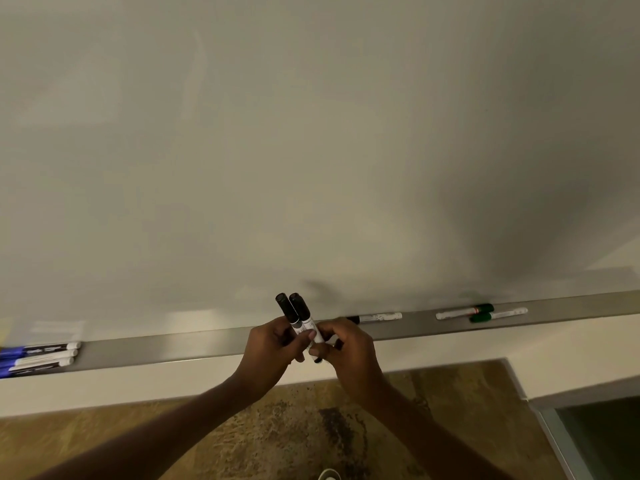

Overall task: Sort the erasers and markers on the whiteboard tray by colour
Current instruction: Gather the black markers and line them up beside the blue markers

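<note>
Both hands — left hand [273, 344] and right hand [343, 348] — pinch two black markers [297, 311]; keep caps level, then lay them beside the black marker [375, 318] on the tray [207, 344].

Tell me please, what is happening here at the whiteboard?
A person holds two black-capped markers upright, side by side, with the left hand and right hand together over the whiteboard tray. Blue markers lie grouped at the tray's left end. To the right lie one more black marker and two green markers. No eraser is visible.
</note>
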`<state>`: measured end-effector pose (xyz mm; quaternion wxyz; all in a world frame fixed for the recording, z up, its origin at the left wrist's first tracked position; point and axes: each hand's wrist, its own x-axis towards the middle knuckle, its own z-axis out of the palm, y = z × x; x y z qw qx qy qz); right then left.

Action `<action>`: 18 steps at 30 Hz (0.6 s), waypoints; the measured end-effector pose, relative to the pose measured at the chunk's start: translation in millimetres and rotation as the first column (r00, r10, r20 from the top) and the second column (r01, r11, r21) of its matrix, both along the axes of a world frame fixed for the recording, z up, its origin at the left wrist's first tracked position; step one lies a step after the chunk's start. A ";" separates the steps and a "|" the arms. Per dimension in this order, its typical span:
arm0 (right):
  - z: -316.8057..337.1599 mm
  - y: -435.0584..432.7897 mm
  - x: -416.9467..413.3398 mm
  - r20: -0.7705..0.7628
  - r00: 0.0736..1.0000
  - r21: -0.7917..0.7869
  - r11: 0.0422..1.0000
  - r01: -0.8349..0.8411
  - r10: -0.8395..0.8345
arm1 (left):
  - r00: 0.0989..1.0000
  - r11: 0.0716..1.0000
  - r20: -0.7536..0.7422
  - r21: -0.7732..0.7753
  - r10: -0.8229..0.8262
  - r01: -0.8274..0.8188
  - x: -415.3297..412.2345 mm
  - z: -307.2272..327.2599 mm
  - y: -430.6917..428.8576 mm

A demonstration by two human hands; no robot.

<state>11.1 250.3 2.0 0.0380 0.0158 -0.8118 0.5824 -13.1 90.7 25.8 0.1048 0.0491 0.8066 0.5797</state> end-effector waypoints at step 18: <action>-35.7 76.1 -34.4 -0.081 0.981 0.765 0.620 0.175 -0.176 | 0.999 0.999 -0.032 -0.033 0.016 -0.017 -2.7 5.3 5.0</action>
